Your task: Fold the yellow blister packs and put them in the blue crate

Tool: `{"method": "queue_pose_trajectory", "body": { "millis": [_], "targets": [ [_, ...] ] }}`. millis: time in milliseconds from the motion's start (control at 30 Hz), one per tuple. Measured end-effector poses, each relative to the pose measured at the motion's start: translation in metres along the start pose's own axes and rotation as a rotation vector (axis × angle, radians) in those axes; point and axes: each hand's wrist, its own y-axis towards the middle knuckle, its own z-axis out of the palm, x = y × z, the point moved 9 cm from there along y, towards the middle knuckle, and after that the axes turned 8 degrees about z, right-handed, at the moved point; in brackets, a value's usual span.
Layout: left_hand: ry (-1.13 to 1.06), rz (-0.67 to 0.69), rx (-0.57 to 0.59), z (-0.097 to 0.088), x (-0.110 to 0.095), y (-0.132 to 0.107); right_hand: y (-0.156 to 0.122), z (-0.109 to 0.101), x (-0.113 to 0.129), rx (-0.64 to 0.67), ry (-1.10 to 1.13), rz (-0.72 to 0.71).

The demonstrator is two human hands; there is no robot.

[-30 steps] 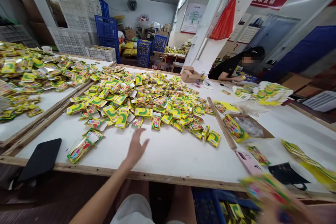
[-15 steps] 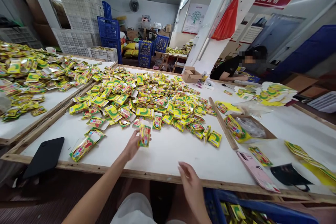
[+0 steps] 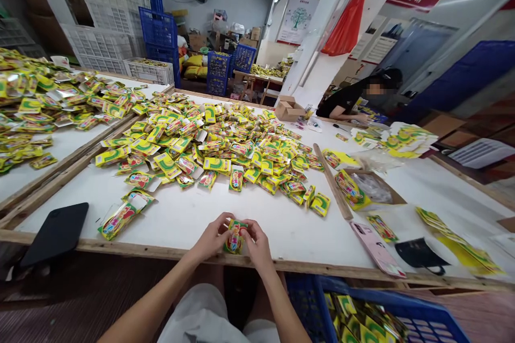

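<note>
Near the front edge of the white table (image 3: 173, 225), a small yellow and green box (image 3: 234, 238) with red print is held between both my hands. My left hand (image 3: 215, 236) grips its left side, fingers closed. On its right side, my right hand (image 3: 256, 240) pinches the upper edge with thumb and fingers. Beyond my hands spreads a heap of similar boxes (image 3: 217, 163), many with open flaps. A larger printed pack (image 3: 123, 220) lies on the left, apart from the heap.
A black phone (image 3: 56, 233) overhangs the front edge at left. At right are a wooden divider strip (image 3: 333, 185), a pink phone (image 3: 376, 249) and a black cup-like item (image 3: 420, 254). Below stands a blue crate (image 3: 402, 305) with boxes inside. A co-worker (image 3: 354, 99) sits at the far right.
My left hand has brought the box nearer and down to the table's front edge. My right hand has come up from the right and taken hold of it too. The view has shifted slightly.
</note>
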Motion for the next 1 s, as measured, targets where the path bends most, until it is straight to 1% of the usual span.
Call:
{"method": "queue_pose_trajectory", "body": {
  "millis": [100, 200, 267, 400, 533, 600, 700, 767, 867, 933, 967, 1000],
  "targets": [
    [0.047, 0.071, -0.030, -0.003, -0.009, 0.008, 0.010, 0.000, 0.005, -0.037, -0.049, -0.042],
    [-0.001, 0.105, -0.078, -0.005, -0.013, 0.011, 0.017, -0.002, 0.006, -0.082, 0.008, -0.051],
    [-0.019, 0.099, -0.094, -0.005, -0.012, 0.010, 0.017, -0.001, 0.005, -0.073, 0.027, -0.043],
    [0.097, 0.090, -0.122, -0.009, -0.016, 0.006, 0.009, 0.008, 0.011, 0.003, -0.022, -0.052],
    [0.111, 0.069, -0.194, -0.015, -0.017, 0.006, 0.009, 0.010, 0.018, -0.041, -0.057, -0.026],
    [0.109, 0.043, -0.238, -0.017, -0.013, 0.007, 0.013, 0.009, 0.020, -0.067, -0.096, -0.001],
    [0.111, 0.014, -0.284, -0.020, -0.007, 0.010, 0.018, 0.007, 0.023, -0.083, -0.144, 0.000],
    [0.101, 0.012, -0.271, -0.020, -0.003, 0.011, 0.019, 0.007, 0.021, -0.080, -0.149, -0.011],
    [0.085, 0.010, -0.210, -0.016, 0.001, 0.007, 0.015, 0.013, 0.013, -0.037, -0.089, -0.013],
    [0.097, 0.020, -0.165, -0.013, 0.001, 0.004, 0.011, 0.019, 0.009, -0.002, -0.040, -0.013],
    [0.119, 0.038, -0.140, -0.013, -0.001, 0.004, 0.008, 0.020, 0.009, 0.002, -0.037, -0.020],
    [0.154, 0.063, -0.122, -0.014, -0.004, 0.005, 0.005, 0.016, 0.012, -0.015, -0.059, -0.035]
  ]
}}
